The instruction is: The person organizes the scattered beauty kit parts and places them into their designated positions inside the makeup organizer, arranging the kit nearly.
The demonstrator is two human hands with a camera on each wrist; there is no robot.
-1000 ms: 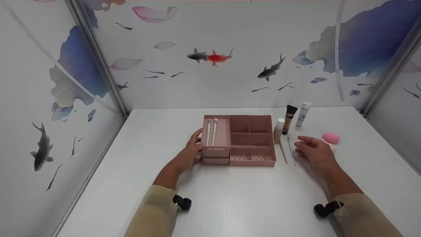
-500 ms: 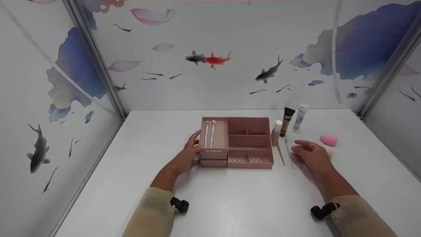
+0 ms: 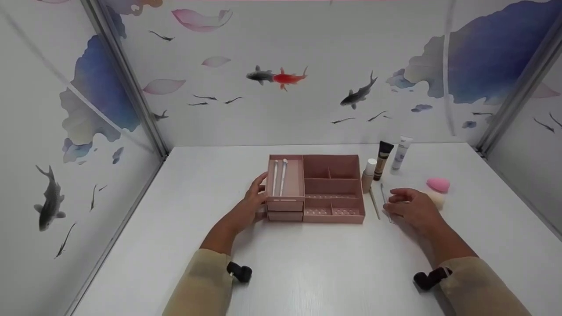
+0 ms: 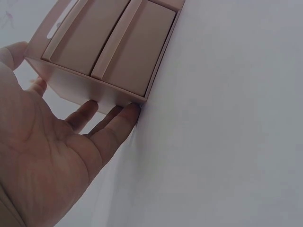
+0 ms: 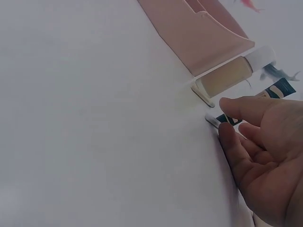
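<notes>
A pink desk organizer (image 3: 292,186) with two small drawers and open compartments stands mid-table. My left hand (image 3: 251,206) touches its left side; in the left wrist view the fingertips (image 4: 128,115) press against the side wall near the drawers (image 4: 139,47). Beside the organizer's right side lie a tan thin stick (image 3: 374,204) and a pale thin stick (image 3: 383,192). My right hand (image 3: 415,208) is at the pale stick's near end. In the right wrist view the thumb and forefinger are apart, close to that stick's end (image 5: 211,120); nothing is gripped.
Two white thin sticks (image 3: 283,177) lie on the organizer's top tray. To the right stand a white-capped bottle (image 3: 368,176), a black-capped tube (image 3: 383,161) and a white tube (image 3: 401,153). A pink makeup sponge (image 3: 438,184) and a cream-coloured sponge (image 3: 437,200) lie beyond my right hand.
My right hand has moved slightly left and down, toward the near end of the pale stick. The left hand stays against the organizer; the head view has shifted a little.
</notes>
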